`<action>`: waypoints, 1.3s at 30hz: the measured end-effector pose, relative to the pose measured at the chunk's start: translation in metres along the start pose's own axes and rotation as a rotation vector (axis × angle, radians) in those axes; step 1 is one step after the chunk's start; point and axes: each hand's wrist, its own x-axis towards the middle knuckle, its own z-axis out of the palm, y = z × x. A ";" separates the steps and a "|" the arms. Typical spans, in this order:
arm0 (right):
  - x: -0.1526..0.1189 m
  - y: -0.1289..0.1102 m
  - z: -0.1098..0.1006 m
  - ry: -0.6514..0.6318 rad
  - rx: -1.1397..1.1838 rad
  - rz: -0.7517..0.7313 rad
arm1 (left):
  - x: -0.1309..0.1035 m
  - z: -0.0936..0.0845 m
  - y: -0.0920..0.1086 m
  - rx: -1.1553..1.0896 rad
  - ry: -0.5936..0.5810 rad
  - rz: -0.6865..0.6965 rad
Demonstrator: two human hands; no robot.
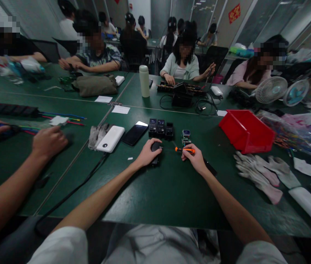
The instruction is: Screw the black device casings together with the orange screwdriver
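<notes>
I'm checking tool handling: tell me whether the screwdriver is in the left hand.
No, the right hand holds the orange-handled screwdriver, while the left hand holds a black device.

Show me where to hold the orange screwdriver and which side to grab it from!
Probably grip the screwdriver by its orange-and-black handle, coming from the right, where the right hand holds it. The handle is thicker than the thin shaft, which points left towards the black device in the left hand.

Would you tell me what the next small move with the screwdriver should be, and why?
Probably line the orange-handled screwdriver up with the black case: its shaft points there from the right grip, while the left grip holds the case.
</notes>
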 end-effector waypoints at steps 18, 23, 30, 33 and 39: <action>0.001 0.003 0.000 0.005 0.003 -0.005 | -0.001 0.000 0.001 -0.013 0.002 -0.005; 0.001 0.002 0.000 0.004 -0.003 -0.002 | 0.000 0.000 0.000 -0.011 0.002 -0.002; 0.001 0.003 -0.001 0.002 0.008 -0.002 | 0.000 0.000 -0.001 -0.004 -0.001 -0.009; 0.001 0.004 0.000 0.002 0.006 -0.006 | 0.001 0.000 -0.002 -0.005 0.001 -0.004; 0.001 0.004 -0.001 0.000 0.004 -0.008 | 0.000 0.000 -0.002 -0.008 0.004 -0.002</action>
